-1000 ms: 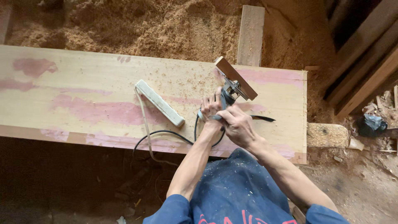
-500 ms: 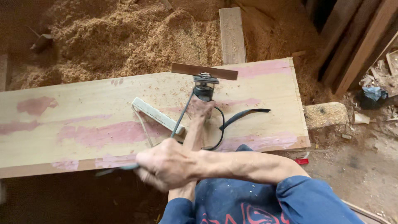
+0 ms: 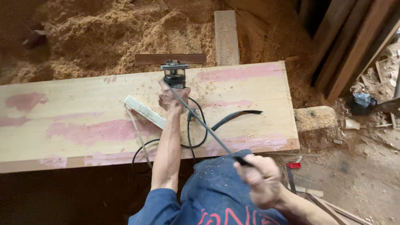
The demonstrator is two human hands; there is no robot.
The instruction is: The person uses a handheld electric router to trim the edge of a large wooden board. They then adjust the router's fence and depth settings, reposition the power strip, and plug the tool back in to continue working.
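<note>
My left hand (image 3: 173, 98) grips the body of a small electric router (image 3: 175, 75) that stands on a wide pale board (image 3: 83, 125) with pink patches. A dark wooden strip (image 3: 171, 58) is fixed at the router's far end. My right hand (image 3: 260, 179), blurred by motion, is closed on the black end of a thin cord (image 3: 204, 125). The cord runs taut from the router to that hand, low and to the right over my blue clothing. A white power strip (image 3: 143, 111) lies on the board just left of my left hand.
Black cable (image 3: 196, 137) loops on the board near its front edge, beside a flat black strap (image 3: 235, 116). Sawdust (image 3: 104, 37) is heaped behind the board, with a short plank (image 3: 227, 35) standing in it. Timber (image 3: 354, 46) leans at the right, above scattered scraps.
My right hand has swung from the lower left to the lower right, drawing the cord taut. My left hand has stayed on the router, which now stands upright on the board.
</note>
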